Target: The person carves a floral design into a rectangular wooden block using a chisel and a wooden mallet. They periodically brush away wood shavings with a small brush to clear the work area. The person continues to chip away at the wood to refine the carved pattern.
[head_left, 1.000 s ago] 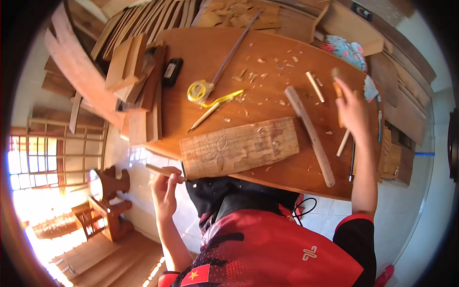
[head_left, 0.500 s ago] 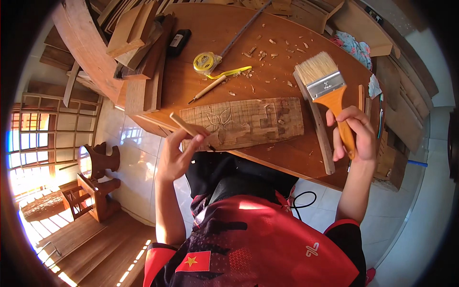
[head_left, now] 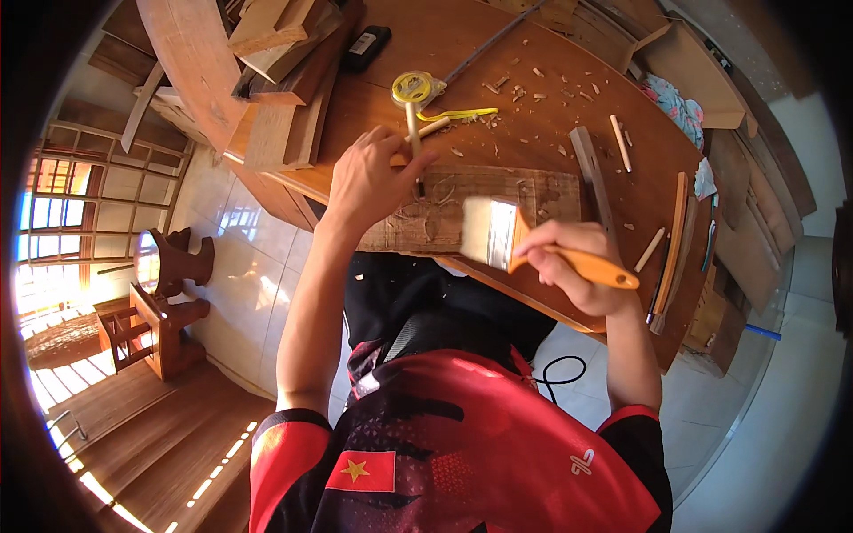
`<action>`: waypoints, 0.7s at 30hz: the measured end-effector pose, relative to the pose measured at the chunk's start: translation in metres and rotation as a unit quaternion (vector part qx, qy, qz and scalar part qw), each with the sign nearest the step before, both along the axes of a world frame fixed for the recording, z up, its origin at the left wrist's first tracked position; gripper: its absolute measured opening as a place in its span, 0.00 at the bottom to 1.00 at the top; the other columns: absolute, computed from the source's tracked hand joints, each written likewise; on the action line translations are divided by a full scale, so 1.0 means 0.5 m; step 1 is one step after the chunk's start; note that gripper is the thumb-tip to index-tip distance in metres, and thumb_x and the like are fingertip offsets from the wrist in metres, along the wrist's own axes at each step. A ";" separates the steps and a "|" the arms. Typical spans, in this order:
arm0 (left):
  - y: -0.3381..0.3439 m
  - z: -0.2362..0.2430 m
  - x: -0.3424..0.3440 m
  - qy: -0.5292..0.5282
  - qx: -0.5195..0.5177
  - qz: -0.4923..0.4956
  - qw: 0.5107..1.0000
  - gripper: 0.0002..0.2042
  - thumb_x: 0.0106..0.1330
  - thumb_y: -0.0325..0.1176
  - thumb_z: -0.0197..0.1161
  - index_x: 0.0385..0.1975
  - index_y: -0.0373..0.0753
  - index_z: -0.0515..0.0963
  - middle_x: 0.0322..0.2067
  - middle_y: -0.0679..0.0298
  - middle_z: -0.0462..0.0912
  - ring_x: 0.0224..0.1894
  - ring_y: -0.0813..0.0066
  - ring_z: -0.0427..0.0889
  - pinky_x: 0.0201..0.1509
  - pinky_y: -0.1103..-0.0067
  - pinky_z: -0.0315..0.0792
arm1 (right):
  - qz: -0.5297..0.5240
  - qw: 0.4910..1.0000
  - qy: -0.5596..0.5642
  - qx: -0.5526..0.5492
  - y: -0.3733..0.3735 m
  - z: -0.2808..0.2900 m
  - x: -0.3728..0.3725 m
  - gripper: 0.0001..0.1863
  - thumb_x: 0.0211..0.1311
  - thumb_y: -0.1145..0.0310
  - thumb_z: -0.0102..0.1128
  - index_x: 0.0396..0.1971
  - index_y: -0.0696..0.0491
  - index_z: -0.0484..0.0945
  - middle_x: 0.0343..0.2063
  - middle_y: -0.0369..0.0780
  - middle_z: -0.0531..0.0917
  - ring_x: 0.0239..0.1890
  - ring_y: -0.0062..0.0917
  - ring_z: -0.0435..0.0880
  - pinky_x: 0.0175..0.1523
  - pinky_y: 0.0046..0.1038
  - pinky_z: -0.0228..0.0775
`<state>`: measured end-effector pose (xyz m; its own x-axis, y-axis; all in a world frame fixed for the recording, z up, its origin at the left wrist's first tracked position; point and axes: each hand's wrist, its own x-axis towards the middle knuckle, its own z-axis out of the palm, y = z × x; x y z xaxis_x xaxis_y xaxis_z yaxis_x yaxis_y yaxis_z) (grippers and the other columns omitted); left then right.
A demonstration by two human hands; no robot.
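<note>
My left hand point(head_left: 369, 182) holds a thin wooden-handled carving tool point(head_left: 411, 133), upright above the upper left of a carved wooden board point(head_left: 394, 233) with a leaf-like relief. Another light wooden-handled tool lies behind it, partly hidden. My right hand point(head_left: 569, 266) grips a wide paintbrush point(head_left: 598, 269) by its orange handle, with the pale bristles low over the right part of the board. A yellow tape measure point(head_left: 413, 87) lies at the back of the board with its blade stretched out, beside a yellow strip point(head_left: 462, 114). A long pale wood bar point(head_left: 592, 169) lies right of the board.
Stacked planks point(head_left: 289, 133) and a black object point(head_left: 364, 47) are at the back left of the table point(head_left: 622, 222). Wood shavings, sticks point(head_left: 620, 142) and long tools point(head_left: 671, 240) lie around it. A floral cloth point(head_left: 671, 111) and cardboard point(head_left: 689, 80) are at the back right.
The brush has been lifted from the table and swung leftward, bristles now over the board. My left hand, with the carving tool, has risen from the board's front left to its back edge.
</note>
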<state>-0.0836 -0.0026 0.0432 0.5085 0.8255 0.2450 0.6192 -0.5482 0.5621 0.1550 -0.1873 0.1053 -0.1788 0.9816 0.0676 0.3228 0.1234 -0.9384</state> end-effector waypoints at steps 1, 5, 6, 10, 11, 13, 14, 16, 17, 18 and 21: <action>-0.001 -0.002 0.006 -0.020 0.049 0.009 0.999 0.16 0.69 0.42 0.70 0.32 0.32 0.82 0.29 0.58 0.80 0.33 0.67 0.80 0.40 0.71 0.73 | -0.031 0.999 -0.027 0.011 0.007 -0.012 0.004 0.06 0.72 0.68 0.63 0.37 0.55 0.83 0.27 0.38 0.85 0.27 0.21 0.83 0.34 0.24 0.73; -0.053 0.061 -0.074 -0.039 -0.050 0.036 0.997 0.15 0.69 0.43 0.70 0.35 0.35 0.82 0.33 0.57 0.82 0.36 0.63 0.84 0.40 0.71 0.76 | -0.191 0.980 0.041 -0.019 -0.025 -0.046 0.045 0.09 0.76 0.67 0.57 0.39 0.56 0.82 0.19 0.31 0.77 0.22 0.14 0.76 0.29 0.21 0.69; -0.080 0.070 -0.124 -0.009 -0.115 0.036 0.993 0.12 0.69 0.40 0.69 0.36 0.35 0.82 0.34 0.57 0.83 0.35 0.65 0.84 0.39 0.72 0.76 | -0.201 0.977 0.070 -0.023 -0.038 -0.049 0.055 0.10 0.76 0.67 0.57 0.38 0.58 0.81 0.19 0.32 0.77 0.22 0.14 0.76 0.30 0.21 0.70; -0.189 -0.025 -0.275 0.111 -0.281 0.052 0.952 0.08 0.68 0.33 0.68 0.41 0.37 0.83 0.36 0.59 0.86 0.34 0.66 0.85 0.39 0.71 0.78 | -0.228 0.965 0.119 -0.052 -0.079 -0.083 0.077 0.12 0.78 0.67 0.53 0.38 0.61 0.79 0.20 0.34 0.74 0.23 0.15 0.73 0.32 0.23 0.71; -0.212 -0.063 -0.290 0.102 -0.275 0.047 0.955 0.09 0.67 0.33 0.68 0.42 0.37 0.83 0.37 0.60 0.86 0.35 0.66 0.85 0.40 0.70 0.78 | -0.231 0.961 0.137 -0.058 -0.084 -0.092 0.075 0.13 0.78 0.67 0.53 0.38 0.61 0.79 0.20 0.34 0.74 0.24 0.15 0.73 0.32 0.23 0.71; -0.228 -0.116 -0.287 0.124 -0.229 0.052 0.964 0.09 0.67 0.33 0.68 0.44 0.41 0.84 0.38 0.61 0.86 0.39 0.62 0.86 0.43 0.67 0.79 | -0.241 0.953 0.169 -0.065 -0.085 -0.103 0.073 0.13 0.79 0.66 0.53 0.38 0.61 0.78 0.21 0.34 0.74 0.24 0.15 0.73 0.33 0.23 0.72; -0.231 -0.141 -0.285 0.131 -0.212 0.044 0.968 0.09 0.67 0.33 0.68 0.44 0.41 0.84 0.39 0.61 0.86 0.40 0.61 0.86 0.44 0.67 0.79 | -0.239 0.953 0.177 -0.061 -0.084 -0.103 0.071 0.14 0.79 0.65 0.53 0.39 0.61 0.78 0.21 0.34 0.74 0.25 0.15 0.73 0.33 0.23 0.72; -0.237 -0.175 -0.283 0.141 -0.164 0.049 0.975 0.06 0.66 0.32 0.67 0.41 0.43 0.85 0.37 0.62 0.86 0.40 0.59 0.87 0.43 0.67 0.80 | -0.231 0.960 0.153 -0.050 -0.072 -0.095 0.061 0.13 0.79 0.65 0.53 0.39 0.61 0.79 0.21 0.34 0.74 0.24 0.15 0.73 0.33 0.23 0.72; -0.232 -0.175 -0.279 0.144 -0.169 0.047 0.974 0.06 0.66 0.32 0.68 0.41 0.43 0.85 0.36 0.62 0.86 0.38 0.60 0.87 0.42 0.68 0.80 | -0.230 0.962 0.139 -0.040 -0.067 -0.092 0.059 0.13 0.79 0.65 0.53 0.39 0.61 0.79 0.21 0.34 0.74 0.24 0.15 0.73 0.33 0.23 0.72; -0.228 -0.171 -0.279 0.147 -0.174 0.046 0.973 0.05 0.66 0.32 0.68 0.40 0.43 0.86 0.35 0.62 0.86 0.37 0.62 0.86 0.41 0.68 0.80 | -0.228 0.964 0.130 -0.037 -0.065 -0.090 0.059 0.12 0.79 0.66 0.54 0.38 0.60 0.79 0.21 0.34 0.74 0.24 0.15 0.74 0.33 0.23 0.71; -0.197 -0.110 -0.281 0.083 -0.223 0.091 0.967 0.05 0.65 0.29 0.70 0.38 0.42 0.88 0.33 0.64 0.87 0.30 0.69 0.84 0.37 0.74 0.78 | -0.229 0.969 0.089 -0.026 -0.066 -0.081 0.065 0.12 0.78 0.67 0.54 0.38 0.60 0.79 0.21 0.34 0.75 0.23 0.15 0.74 0.32 0.22 0.71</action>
<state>-0.2243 -0.1011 -0.0120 0.3459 0.9098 -0.2292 0.7853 -0.1470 0.6014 0.1873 -0.2204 0.0646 0.2868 0.9580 0.0060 0.1659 -0.0435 -0.9852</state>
